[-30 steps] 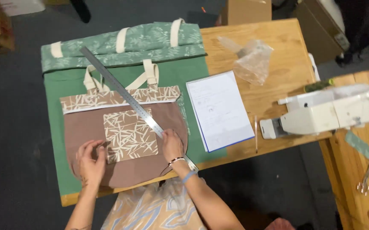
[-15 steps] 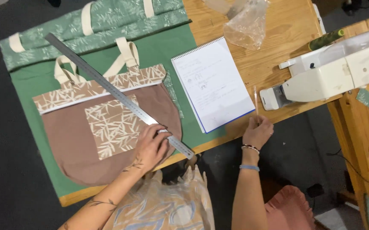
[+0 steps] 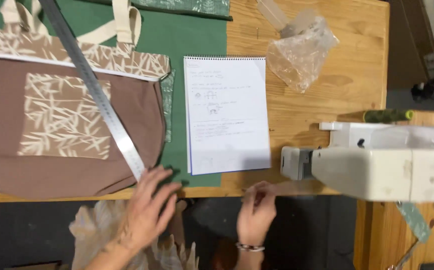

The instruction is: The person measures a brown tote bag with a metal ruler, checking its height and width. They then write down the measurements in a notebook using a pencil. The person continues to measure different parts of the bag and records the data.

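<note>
The left hand [image 3: 147, 210] lies at the near edge of the wooden bench [image 3: 327, 100], its fingers [image 3: 159, 182] spread open and flat, holding nothing. The fingertips are just beside the lower end of a long steel ruler [image 3: 94, 90]; the blur hides whether they touch it. The ruler lies slanted across a brown bag [image 3: 67, 170] with a leaf-print pocket, and its upper end is cut off by the top of the picture. The bag rests on green fabric [image 3: 197, 40] and is cut off at the left.

The right hand [image 3: 256, 212] hangs below the bench edge, blurred, its fingers loosely curled; whether it holds something cannot be told. Just above it lies a spiral notebook [image 3: 227, 115] with faint writing. To the right stands a white sewing machine [image 3: 387, 165], partly out of view, and a crumpled clear plastic bag [image 3: 302, 52] lies farther back.
</note>
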